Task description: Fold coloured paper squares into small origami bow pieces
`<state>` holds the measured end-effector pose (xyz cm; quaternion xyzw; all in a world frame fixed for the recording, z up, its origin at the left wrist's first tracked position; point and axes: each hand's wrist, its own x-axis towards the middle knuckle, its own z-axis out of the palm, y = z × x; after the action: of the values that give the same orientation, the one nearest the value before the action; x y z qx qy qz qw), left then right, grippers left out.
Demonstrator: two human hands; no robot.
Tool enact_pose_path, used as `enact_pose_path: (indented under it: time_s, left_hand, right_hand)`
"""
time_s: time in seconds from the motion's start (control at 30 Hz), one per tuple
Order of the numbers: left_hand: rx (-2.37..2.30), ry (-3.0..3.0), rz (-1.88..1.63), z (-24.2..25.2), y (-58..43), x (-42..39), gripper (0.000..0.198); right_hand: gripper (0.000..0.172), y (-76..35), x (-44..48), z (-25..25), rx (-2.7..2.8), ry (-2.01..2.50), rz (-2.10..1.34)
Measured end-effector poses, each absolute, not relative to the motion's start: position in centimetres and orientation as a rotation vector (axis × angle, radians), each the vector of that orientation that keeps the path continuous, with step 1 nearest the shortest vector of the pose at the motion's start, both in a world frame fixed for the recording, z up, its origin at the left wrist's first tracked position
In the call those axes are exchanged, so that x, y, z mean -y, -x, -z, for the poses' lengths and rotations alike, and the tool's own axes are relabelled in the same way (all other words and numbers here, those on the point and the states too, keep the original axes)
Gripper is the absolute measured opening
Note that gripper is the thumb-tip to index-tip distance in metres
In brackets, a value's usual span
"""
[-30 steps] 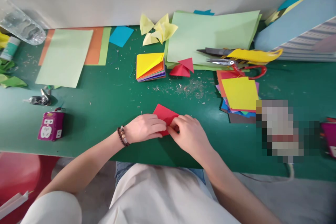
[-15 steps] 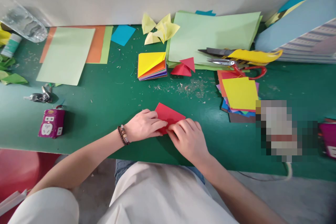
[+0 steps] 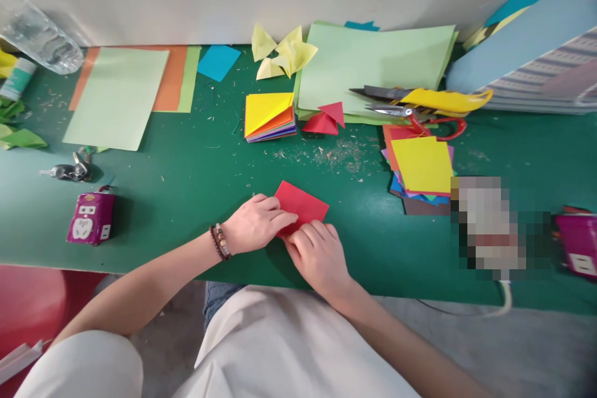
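Note:
A red sheet of paper (image 3: 303, 200) lies turned at an angle on the green table near its front edge. My left hand (image 3: 254, 224), with beads at the wrist, grips its left side, the index finger and thumb reaching over the paper. At the paper's lower edge, my right hand (image 3: 319, 255) is closed with its fingers curled on the sheet. Both hands' fingertips partly hide the lower part of the paper. Beyond it are a folded red paper piece (image 3: 325, 119) and a stack of coloured paper (image 3: 269, 117) topped in yellow.
Scissors (image 3: 410, 115) and a yellow-handled cutter (image 3: 433, 99) lie across green sheets (image 3: 368, 62). More coloured squares (image 3: 422, 165) are at right, beside a blurred-out object (image 3: 489, 224). A purple power socket (image 3: 92, 217) and keys (image 3: 77, 168) are at left.
My right hand has slid left and slightly down along the paper's lower edge, uncovering more of its right side. The left hand stays in place. The view has shifted slightly.

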<state>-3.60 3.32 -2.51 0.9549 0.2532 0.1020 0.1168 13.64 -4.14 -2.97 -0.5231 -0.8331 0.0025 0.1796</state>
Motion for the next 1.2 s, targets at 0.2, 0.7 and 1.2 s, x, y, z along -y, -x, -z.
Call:
enact_pose_path:
  time_s: [0.2, 0.7, 1.2]
  left_hand:
    - [-0.743, -2.776, -0.32, 2.6, 3.7, -3.3, 0.024]
    - [-0.715, -2.762, -0.408, 3.1, 3.8, -3.4, 0.035]
    - [-0.716, -2.746, -0.393, 2.8, 3.8, -3.5, 0.036]
  right_hand:
    - [0.021, -14.4, 5.0, 3.1, 2.195, 1.492, -0.24]
    - [0.031, -14.9, 3.2, 2.2, 2.523, 1.385, 0.039]
    - [0.024, -16.9, 2.9, 2.9, 2.394, 1.51, 0.038]
